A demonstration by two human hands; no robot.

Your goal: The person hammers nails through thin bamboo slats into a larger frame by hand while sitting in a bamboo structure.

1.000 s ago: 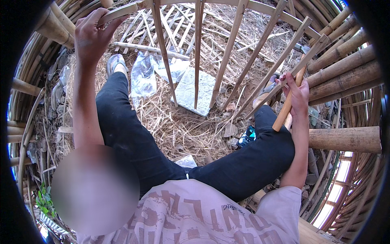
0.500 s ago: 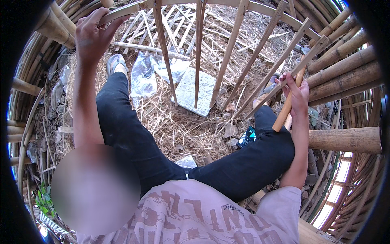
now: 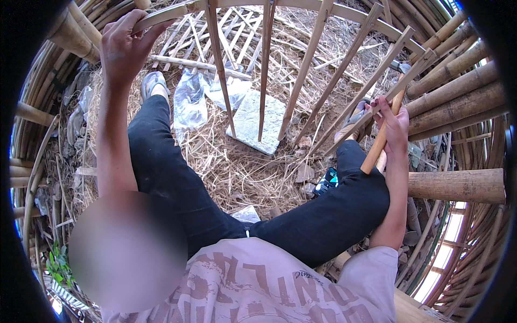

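Observation:
My left hand (image 3: 125,46) is raised at the upper left, its fingers closed on the end of a long, pale bamboo strip (image 3: 237,4) that curves across the top. Several bamboo slats (image 3: 307,67) are joined to this strip and fan down from it. My right hand (image 3: 394,125) grips a hammer (image 3: 376,152) by its wooden handle. The hammer's metal head shows at the far end, partly behind a slat. Fingers of the same hand also pinch the rightmost slat (image 3: 399,86). Below the slats' lower ends lies a grey stone slab (image 3: 256,121).
Crossed bamboo slats (image 3: 226,37) lie on straw beyond the slab. Clear plastic bags (image 3: 191,102) rest near my left foot. By my right thigh is a dark phone-like object (image 3: 326,182). Thick bamboo poles (image 3: 458,113) line the right side, and another pole (image 3: 458,185) juts in there.
The slatted frame has shifted very slightly to the right at its slats. Both hands keep their grips and places.

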